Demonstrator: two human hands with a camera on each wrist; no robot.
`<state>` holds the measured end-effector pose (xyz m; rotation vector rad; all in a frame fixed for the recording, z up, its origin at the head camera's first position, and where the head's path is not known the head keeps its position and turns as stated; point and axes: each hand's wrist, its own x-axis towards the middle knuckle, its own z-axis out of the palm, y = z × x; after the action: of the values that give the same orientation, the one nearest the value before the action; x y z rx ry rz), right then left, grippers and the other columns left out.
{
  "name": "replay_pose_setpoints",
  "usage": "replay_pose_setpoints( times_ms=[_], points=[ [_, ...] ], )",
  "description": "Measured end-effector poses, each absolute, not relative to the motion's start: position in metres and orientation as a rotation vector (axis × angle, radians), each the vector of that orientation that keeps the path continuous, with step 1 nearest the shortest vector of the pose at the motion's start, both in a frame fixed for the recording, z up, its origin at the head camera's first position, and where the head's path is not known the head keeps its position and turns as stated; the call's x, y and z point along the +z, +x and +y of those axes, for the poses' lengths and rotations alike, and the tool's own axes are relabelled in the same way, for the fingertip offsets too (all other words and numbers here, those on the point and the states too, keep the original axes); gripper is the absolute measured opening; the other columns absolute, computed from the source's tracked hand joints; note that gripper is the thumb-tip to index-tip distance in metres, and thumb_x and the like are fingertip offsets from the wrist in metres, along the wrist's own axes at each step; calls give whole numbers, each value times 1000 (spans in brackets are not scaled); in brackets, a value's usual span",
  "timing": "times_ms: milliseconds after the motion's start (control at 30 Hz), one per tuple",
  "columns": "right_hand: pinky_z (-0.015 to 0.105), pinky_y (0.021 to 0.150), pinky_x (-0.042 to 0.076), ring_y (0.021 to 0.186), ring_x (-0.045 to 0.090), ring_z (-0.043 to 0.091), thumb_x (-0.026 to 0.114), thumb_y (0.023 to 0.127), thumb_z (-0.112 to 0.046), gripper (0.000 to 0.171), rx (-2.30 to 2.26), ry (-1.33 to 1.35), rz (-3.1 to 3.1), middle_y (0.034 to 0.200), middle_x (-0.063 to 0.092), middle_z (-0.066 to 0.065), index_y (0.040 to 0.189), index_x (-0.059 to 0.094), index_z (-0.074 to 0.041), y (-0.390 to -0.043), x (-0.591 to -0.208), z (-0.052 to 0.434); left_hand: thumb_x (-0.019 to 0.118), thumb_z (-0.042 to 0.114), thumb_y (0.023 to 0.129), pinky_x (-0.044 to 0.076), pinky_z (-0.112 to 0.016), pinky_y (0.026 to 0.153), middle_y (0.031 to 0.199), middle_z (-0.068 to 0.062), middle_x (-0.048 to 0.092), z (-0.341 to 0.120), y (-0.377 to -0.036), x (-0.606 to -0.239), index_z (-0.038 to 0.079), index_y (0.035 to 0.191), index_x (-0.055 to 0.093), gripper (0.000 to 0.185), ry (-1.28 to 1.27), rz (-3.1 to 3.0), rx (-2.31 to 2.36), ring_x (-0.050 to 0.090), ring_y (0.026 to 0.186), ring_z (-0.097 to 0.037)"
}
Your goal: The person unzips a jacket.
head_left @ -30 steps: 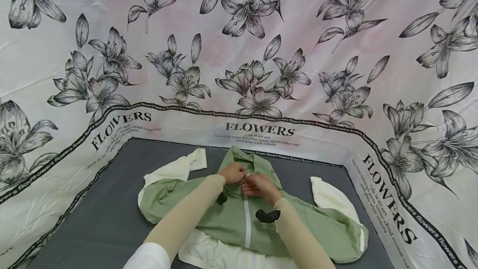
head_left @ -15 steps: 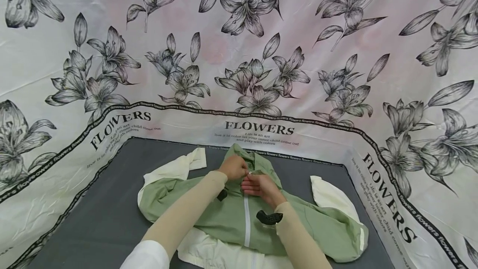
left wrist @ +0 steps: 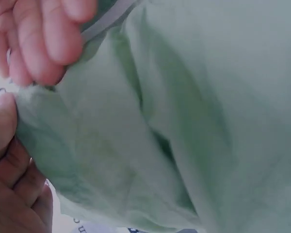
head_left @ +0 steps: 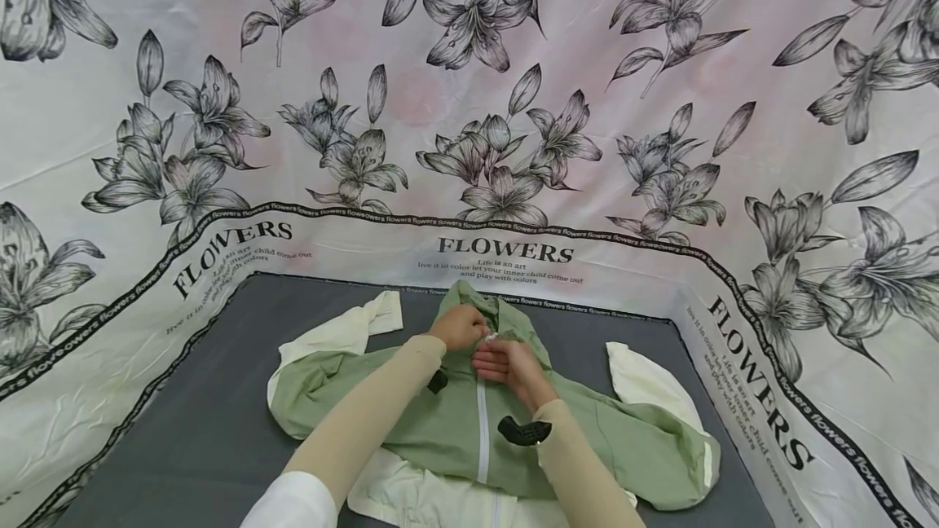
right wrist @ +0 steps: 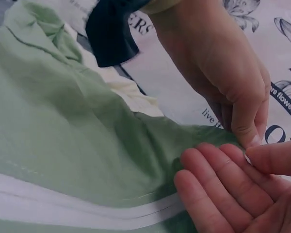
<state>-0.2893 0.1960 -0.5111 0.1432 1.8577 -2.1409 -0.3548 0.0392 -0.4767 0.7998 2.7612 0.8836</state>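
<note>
A light green jacket (head_left: 440, 422) with cream sleeves and a white zipper (head_left: 482, 438) lies front up on a dark grey surface (head_left: 183, 430). My left hand (head_left: 462, 327) pinches the green fabric at the top of the zipper, just under the hood. My right hand (head_left: 502, 363) meets it there, thumb against fingers on the same spot. In the right wrist view the left hand (right wrist: 223, 87) nips the jacket (right wrist: 63, 136) edge above my right hand (right wrist: 223, 194). The left wrist view is filled with green jacket (left wrist: 184, 121) fabric and my left fingers (left wrist: 43, 34).
A white cloth printed with black lilies and the word FLOWERS (head_left: 506, 249) walls in the grey surface at the back and on both sides. One cream sleeve (head_left: 345, 332) spreads left and the other cream sleeve (head_left: 645, 385) right. A black wrist camera (head_left: 524, 430) sits on my right forearm.
Both hands have crept a little farther up the jacket front toward the hood, staying together at the zipper top. The jacket has hardly shifted.
</note>
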Motion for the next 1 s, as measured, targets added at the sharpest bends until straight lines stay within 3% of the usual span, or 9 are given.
replay_pose_setpoints(
  times_ms=[100,200,333,533,767,900,1000],
  points=[
    [36,86,62,96,76,20,49,103,-15,42,-2149,151,1848,116,73,24,134,55,13,-287,-511,194,60,14,99,47,-29,67,88,-8,73,39,-357,-476,6,95,79,21,788,2778,914,58,70,-15],
    [37,88,61,96,76,21,51,103,-16,42,-2164,160,1840,120,71,26,133,57,13,-285,-511,193,61,15,99,54,-33,79,100,-8,76,39,-358,-473,6,101,79,21,805,2799,897,67,86,-19],
    [38,90,61,96,76,21,51,104,-18,43,-2197,166,1830,122,70,27,133,57,13,-283,-510,193,60,16,100,56,-35,86,106,-8,76,42,-358,-472,6,105,79,21,824,2810,870,69,96,-20],
    [37,89,61,94,76,19,52,104,-18,42,-2233,183,1793,114,74,21,132,56,14,-281,-510,193,58,16,102,47,-31,70,83,-10,70,43,-357,-466,8,92,78,24,772,2795,921,58,72,-18],
    [37,89,61,95,76,20,51,104,-18,43,-2253,180,1787,116,73,23,132,56,14,-278,-512,194,59,18,102,47,-30,70,86,-3,70,46,-356,-463,9,102,79,22,700,2815,943,58,74,-14],
    [35,86,62,92,76,19,50,104,-16,39,-2274,176,1764,106,76,16,128,58,14,-274,-513,195,57,17,103,37,-28,61,64,1,47,50,-359,-465,5,90,76,25,691,2818,976,42,59,-14],
    [35,85,62,92,77,18,49,104,-16,36,-2274,151,1748,103,77,12,125,60,12,-272,-514,196,57,15,103,33,-27,59,61,0,40,50,-360,-465,3,89,75,25,672,2814,1005,36,56,-14]
  ],
)
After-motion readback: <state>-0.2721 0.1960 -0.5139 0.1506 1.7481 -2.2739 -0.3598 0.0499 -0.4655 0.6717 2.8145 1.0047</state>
